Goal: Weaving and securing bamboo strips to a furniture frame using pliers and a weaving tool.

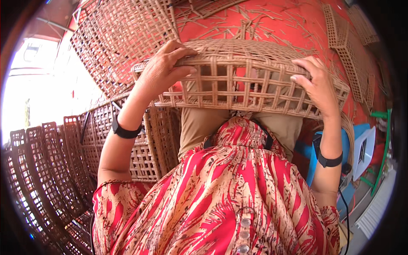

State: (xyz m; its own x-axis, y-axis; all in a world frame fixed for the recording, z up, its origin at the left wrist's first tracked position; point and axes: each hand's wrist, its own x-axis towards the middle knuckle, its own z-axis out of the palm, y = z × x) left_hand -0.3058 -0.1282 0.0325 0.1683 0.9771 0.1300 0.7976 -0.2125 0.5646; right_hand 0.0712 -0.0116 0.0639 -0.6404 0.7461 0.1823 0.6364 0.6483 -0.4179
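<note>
Wicker basket (230,79): it lies across the khaki trousers (197,131).
Left hand (166,64): fingers hold basket rim, left of the trousers.
Right hand (316,81): likewise holds rim, right of the trousers.

Single view: the left fisheye of a head-worn pair, upright and unmirrored. It faces steeply downward past the wearer's red-and-beige patterned fabric garment (238,182), nearest at the lower edge, onto a brown openwork wicker piece (229,78) at close range. The red floor (312,21) lies farther off, uppermost.
</note>
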